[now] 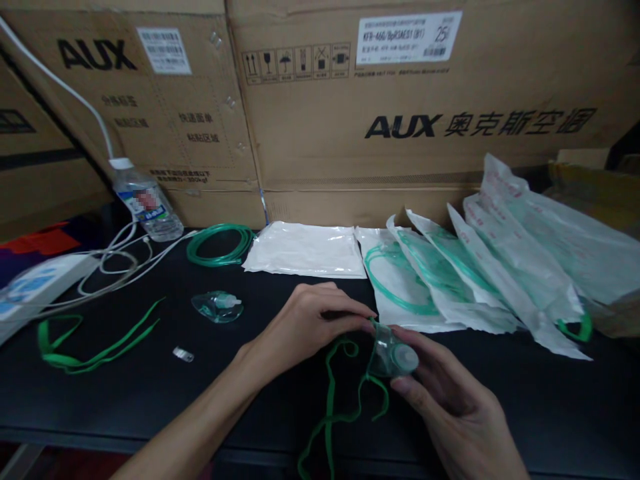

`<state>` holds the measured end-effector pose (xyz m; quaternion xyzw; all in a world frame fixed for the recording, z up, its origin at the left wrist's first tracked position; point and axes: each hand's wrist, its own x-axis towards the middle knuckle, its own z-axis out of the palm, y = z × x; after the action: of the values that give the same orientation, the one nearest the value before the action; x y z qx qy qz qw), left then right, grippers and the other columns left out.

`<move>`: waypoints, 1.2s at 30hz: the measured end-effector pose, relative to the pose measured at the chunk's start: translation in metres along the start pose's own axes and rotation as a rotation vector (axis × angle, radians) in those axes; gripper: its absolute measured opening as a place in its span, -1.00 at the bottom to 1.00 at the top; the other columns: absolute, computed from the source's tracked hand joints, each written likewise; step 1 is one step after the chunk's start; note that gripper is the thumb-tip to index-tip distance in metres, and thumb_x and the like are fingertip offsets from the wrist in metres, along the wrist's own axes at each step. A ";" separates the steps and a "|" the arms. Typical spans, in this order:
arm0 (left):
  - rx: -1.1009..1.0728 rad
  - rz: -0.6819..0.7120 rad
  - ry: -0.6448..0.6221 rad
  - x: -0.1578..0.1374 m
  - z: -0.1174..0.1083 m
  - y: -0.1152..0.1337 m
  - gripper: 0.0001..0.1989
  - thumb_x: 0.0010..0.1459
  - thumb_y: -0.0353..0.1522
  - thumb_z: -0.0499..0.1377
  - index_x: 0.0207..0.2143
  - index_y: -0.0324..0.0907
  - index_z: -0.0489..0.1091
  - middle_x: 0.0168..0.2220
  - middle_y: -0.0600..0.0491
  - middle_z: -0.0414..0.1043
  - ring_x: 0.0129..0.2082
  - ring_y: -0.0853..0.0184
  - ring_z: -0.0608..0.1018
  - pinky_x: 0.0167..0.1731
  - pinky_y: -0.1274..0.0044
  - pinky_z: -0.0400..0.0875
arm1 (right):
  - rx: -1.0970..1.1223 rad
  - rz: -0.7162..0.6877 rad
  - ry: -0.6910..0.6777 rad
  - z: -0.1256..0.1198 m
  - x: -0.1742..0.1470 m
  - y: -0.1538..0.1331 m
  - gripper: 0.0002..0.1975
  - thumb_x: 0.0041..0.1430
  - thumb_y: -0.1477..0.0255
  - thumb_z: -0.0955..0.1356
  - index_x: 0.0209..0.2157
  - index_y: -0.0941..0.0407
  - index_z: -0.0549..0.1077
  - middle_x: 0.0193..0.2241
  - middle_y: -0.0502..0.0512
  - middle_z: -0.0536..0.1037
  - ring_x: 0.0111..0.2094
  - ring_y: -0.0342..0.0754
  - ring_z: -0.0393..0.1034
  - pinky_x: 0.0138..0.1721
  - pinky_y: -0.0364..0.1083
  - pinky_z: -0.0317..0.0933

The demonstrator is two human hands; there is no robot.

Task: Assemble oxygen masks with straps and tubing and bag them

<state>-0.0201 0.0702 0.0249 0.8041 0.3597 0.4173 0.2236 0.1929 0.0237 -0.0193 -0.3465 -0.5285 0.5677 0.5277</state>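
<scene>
My right hand (450,393) grips a clear green oxygen mask (383,353) from its right side, thumb below and fingers behind. At the mask's upper left edge, my left hand (320,313) pinches with thumb and fingertips, where the green elastic strap (330,400) meets the mask. From there the strap hangs in loose curls toward the table's front edge. A second clear mask (219,307) lies on the black table to the left of my left hand. Beside it are a small clear plastic piece (183,354) and a loose green strap (65,360).
Coiled green tubing (220,245) lies near a flat white packet (307,250). Several packaged sets (440,267) lean at the right. A plastic bottle (145,200), white cables and a power strip (45,283) occupy the left. Large cardboard boxes (320,153) stand along the back.
</scene>
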 end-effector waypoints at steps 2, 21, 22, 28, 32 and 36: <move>0.001 -0.015 0.007 0.000 0.000 0.000 -0.90 0.20 -0.46 0.35 -0.22 -0.27 0.65 -0.35 0.00 0.68 -0.41 0.37 0.59 -0.38 0.60 0.42 | 0.001 0.000 -0.018 0.000 0.000 -0.002 -0.67 0.20 0.39 0.52 -0.01 -0.22 0.62 0.05 -0.05 0.67 0.08 -0.08 0.55 0.02 -0.34 0.35; 0.408 0.364 -0.099 -0.010 0.001 -0.018 -0.83 0.42 -0.38 0.14 -0.08 -0.21 0.52 -0.19 0.05 0.66 -0.26 0.36 0.59 -0.25 0.49 0.45 | -0.172 0.128 0.059 0.001 0.020 0.000 -0.85 0.18 0.24 0.51 -0.26 -0.01 0.68 -0.27 0.03 0.71 -0.16 -0.05 0.62 -0.11 -0.24 0.45; 0.410 0.376 -0.096 -0.010 0.001 -0.018 -0.83 0.42 -0.39 0.14 -0.09 -0.22 0.52 -0.19 0.04 0.66 -0.25 0.35 0.59 -0.24 0.49 0.45 | -0.196 0.109 0.063 0.003 0.021 -0.001 -0.87 0.18 0.25 0.51 -0.27 -0.02 0.68 -0.29 0.02 0.71 -0.17 -0.06 0.61 -0.13 -0.25 0.45; 0.160 0.164 -0.146 -0.006 0.001 -0.004 -0.84 0.29 -0.38 0.27 -0.08 -0.19 0.54 -0.14 0.04 0.65 -0.16 0.33 0.60 -0.07 0.45 0.41 | -0.352 -0.157 0.143 0.010 0.021 -0.005 -0.94 0.22 0.41 0.46 -0.31 -0.04 0.62 -0.27 -0.03 0.65 -0.18 -0.12 0.56 -0.13 -0.28 0.42; -0.029 -0.065 -0.209 -0.002 0.003 0.007 -0.56 0.15 -0.16 0.39 -0.01 -0.20 0.49 -0.05 -0.02 0.60 -0.06 0.24 0.59 -0.02 0.43 0.39 | -0.535 -0.323 0.130 0.012 0.019 -0.006 -0.88 0.24 0.50 0.42 -0.31 -0.01 0.59 -0.30 -0.01 0.57 -0.23 -0.13 0.51 -0.19 -0.26 0.37; -0.063 -0.133 -0.240 -0.004 0.006 0.008 -0.59 0.14 -0.16 0.39 -0.06 -0.18 0.48 -0.09 0.01 0.59 -0.08 0.25 0.58 -0.01 0.44 0.38 | -0.645 -0.387 0.096 0.012 0.016 -0.005 -0.86 0.29 0.54 0.39 -0.25 0.00 0.57 -0.30 0.00 0.54 -0.25 -0.11 0.50 -0.21 -0.20 0.36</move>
<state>-0.0131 0.0621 0.0247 0.8153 0.3694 0.3136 0.3171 0.1792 0.0351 -0.0089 -0.4150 -0.7103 0.2449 0.5131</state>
